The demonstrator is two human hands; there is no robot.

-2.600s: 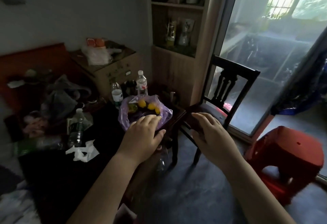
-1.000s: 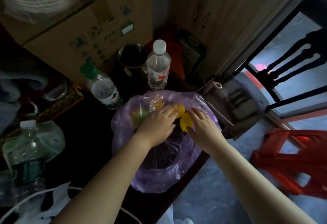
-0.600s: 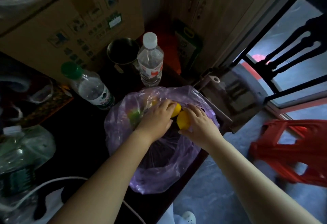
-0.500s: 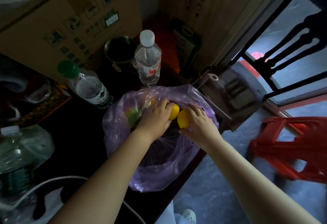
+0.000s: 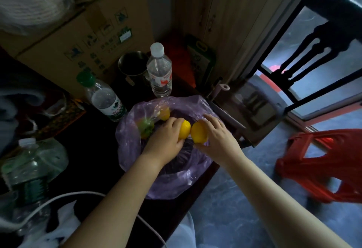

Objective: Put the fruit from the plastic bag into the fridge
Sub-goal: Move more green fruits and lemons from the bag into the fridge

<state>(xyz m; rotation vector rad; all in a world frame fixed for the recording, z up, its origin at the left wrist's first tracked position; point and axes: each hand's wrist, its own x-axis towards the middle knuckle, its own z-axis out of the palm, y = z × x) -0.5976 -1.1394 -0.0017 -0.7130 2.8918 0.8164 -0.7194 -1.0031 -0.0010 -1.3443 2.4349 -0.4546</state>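
A translucent purple plastic bag [image 5: 135,149] lies open on the dark table [image 5: 94,159]. My left hand [image 5: 166,140] grips a yellow fruit [image 5: 185,129] just above the bag's mouth. Right beside it, my right hand [image 5: 217,138] grips a second yellow fruit [image 5: 198,135]; the two fruits nearly touch. Inside the bag a third yellow fruit [image 5: 164,113] and a green fruit [image 5: 146,128] show through the plastic. No fridge is in view.
Two water bottles [image 5: 159,71] [image 5: 103,98] and a metal cup [image 5: 133,65] stand behind the bag, before a cardboard box [image 5: 88,38]. A large bottle [image 5: 29,169] and white cable [image 5: 58,198] lie left. A red stool [image 5: 321,163] and dark chair [image 5: 313,38] stand right.
Both hands reached into the bag and each took hold of a yellow fruit. The fruits have since risen slightly out of the bag's mouth.
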